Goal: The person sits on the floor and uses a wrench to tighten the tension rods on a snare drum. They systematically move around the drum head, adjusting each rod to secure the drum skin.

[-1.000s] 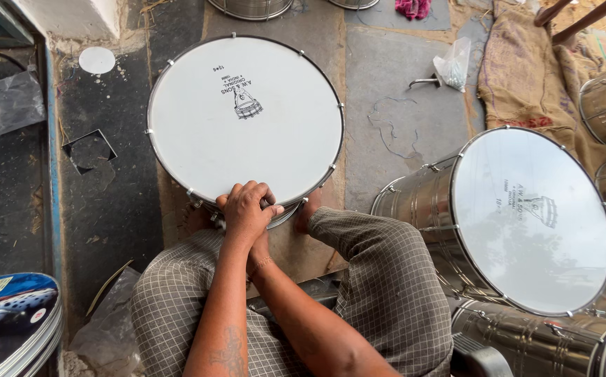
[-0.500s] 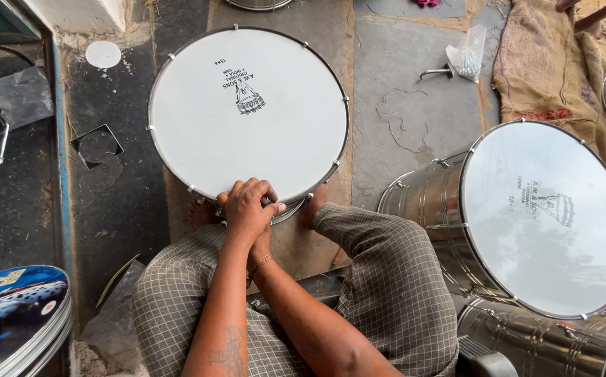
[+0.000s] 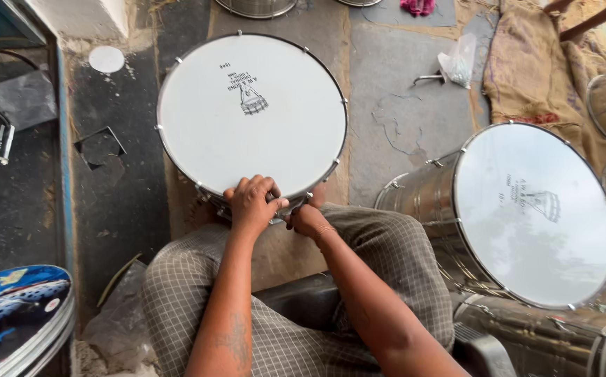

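Hands at the near rim of a white drum

Head view: a drum (image 3: 250,115) with a white skin and a metal hoop stands in the upper middle of the frame, on a stone floor (image 3: 401,105). The left hand (image 3: 253,202) lies over its near rim, fingers curled down on the hoop's edge. The right hand (image 3: 308,219) sits just right of it, closed against the same rim beside a tuning lug; what it grips I cannot tell. Both forearms rise from the bottom middle, over knees in checked cloth (image 3: 394,244). A second drum (image 3: 526,216) with a steel shell lies tilted at the right, well apart from the hands. A blue patterned drum (image 3: 13,314) fills the lower left corner. Sacking (image 3: 533,70) lies at the upper right, a plastic bag (image 3: 459,64) beside it
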